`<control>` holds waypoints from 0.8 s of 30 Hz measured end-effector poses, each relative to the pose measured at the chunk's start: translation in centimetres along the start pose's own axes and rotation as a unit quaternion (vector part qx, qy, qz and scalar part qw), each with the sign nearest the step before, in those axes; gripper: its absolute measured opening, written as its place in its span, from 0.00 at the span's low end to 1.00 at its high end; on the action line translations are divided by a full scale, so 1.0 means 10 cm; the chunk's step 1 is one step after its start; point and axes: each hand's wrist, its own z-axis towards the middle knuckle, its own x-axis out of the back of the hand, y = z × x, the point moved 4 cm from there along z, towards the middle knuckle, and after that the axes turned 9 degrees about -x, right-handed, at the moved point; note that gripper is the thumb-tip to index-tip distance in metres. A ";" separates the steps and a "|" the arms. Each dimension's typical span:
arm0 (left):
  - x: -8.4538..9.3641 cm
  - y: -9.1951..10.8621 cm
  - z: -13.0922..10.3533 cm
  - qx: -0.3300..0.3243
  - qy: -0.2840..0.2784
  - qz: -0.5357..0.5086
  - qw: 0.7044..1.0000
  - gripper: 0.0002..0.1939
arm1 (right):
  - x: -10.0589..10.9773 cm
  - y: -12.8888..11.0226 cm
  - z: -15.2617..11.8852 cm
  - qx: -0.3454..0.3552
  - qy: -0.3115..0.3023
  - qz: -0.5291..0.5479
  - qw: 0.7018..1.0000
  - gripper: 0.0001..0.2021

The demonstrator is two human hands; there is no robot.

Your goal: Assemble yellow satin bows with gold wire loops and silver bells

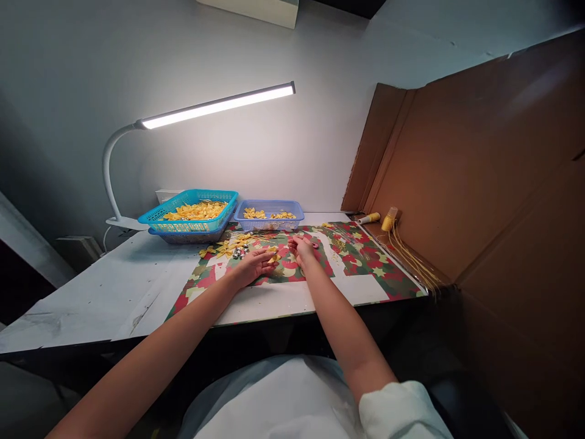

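Observation:
Over the patterned mat, my left hand (253, 267) holds a yellow ribbon bow (273, 255) between thumb and fingers. A short way to its right is my right hand (302, 251), its fingers curled together; whatever they pinch is too small to make out. Beside the left hand lie several small silver bells (240, 251), with loose yellow bows (225, 247) just behind them. A small pink-red object (315, 246) is close to the right hand, its kind unclear.
A turquoise basket (145, 218) full of yellow bows sits stacked at the back left, next to a blue-violet basket (269, 227) with more bows. A lit lamp (219, 105) arches above. Yellow cords (414, 259) hang from a spool (389, 219) by the cardboard wall (493, 158).

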 end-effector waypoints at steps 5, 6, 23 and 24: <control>-0.04 -0.02 -0.02 -0.009 -0.016 0.020 1.000 0.14 | 0.01 -0.03 0.02 0.015 -0.003 0.000 1.000 0.09; -0.05 -0.02 -0.01 -0.011 -0.020 0.024 0.999 0.15 | 0.01 -0.04 0.03 0.018 -0.004 0.001 1.000 0.10; -0.09 -0.03 -0.06 -0.052 -0.068 0.070 0.994 0.21 | -0.03 0.00 0.01 -0.013 -0.045 -0.008 0.999 0.09; -0.09 -0.03 -0.06 -0.053 -0.071 0.075 0.993 0.21 | -0.03 0.00 0.01 -0.015 -0.044 -0.009 0.999 0.09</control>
